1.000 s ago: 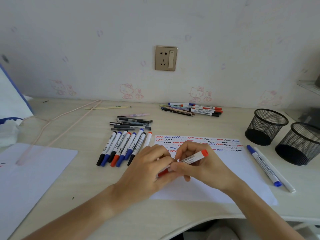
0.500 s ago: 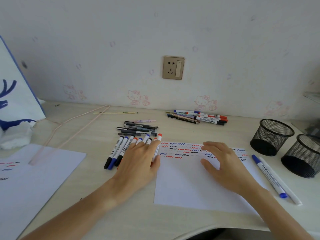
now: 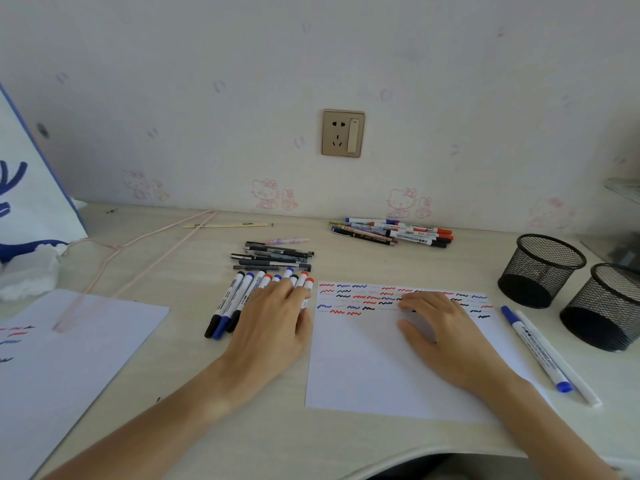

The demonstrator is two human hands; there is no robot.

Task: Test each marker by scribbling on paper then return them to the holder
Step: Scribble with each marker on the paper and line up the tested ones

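The left hand (image 3: 273, 327) lay flat, fingers straight, on the marker row (image 3: 239, 299), at nine o'clock of the paper (image 3: 363, 368) under the flat right hand (image 3: 446, 334).

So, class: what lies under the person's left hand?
The left hand rests flat on a row of markers; their capped ends stick out beyond the fingers and at the left. The barrels beneath the palm are hidden.

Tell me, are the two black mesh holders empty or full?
Empty, as far as visible. Both mesh holders stand upright with no markers sticking out; the markers lie on the desk.
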